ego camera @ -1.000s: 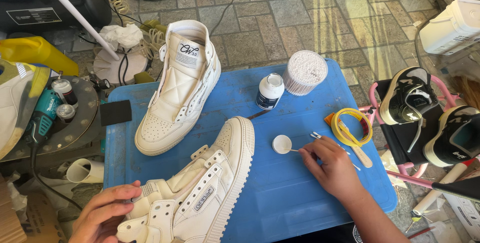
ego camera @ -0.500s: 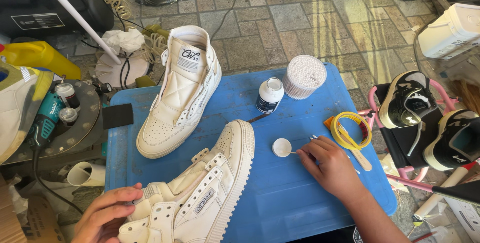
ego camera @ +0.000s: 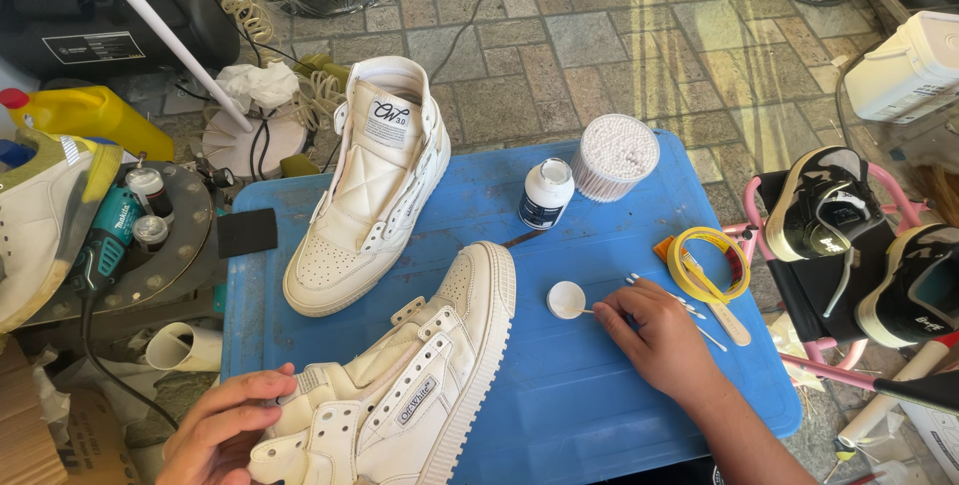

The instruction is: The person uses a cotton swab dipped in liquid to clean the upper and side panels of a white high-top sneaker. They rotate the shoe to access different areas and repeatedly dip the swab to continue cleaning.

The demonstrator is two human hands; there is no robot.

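Blue plastic table (ego camera: pixel 599 425), white leather sneaker (ego camera: pixel 420 395), round cap (ego camera: pixel 566 299)

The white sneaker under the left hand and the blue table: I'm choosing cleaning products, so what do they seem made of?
White sneaker: looks like smooth matte leather, real or synthetic, with perforated panels and a ribbed rubbery sole edge. Blue table: apparently moulded plastic, going by its even colour, slight sheen and rounded corners.

The left hand (ego camera: pixel 225 425) lies low and palm down, fingers spread and gently curled. The right hand (ego camera: pixel 664 340) reaches farther forward, forearm angled in, fingertips pinched together.
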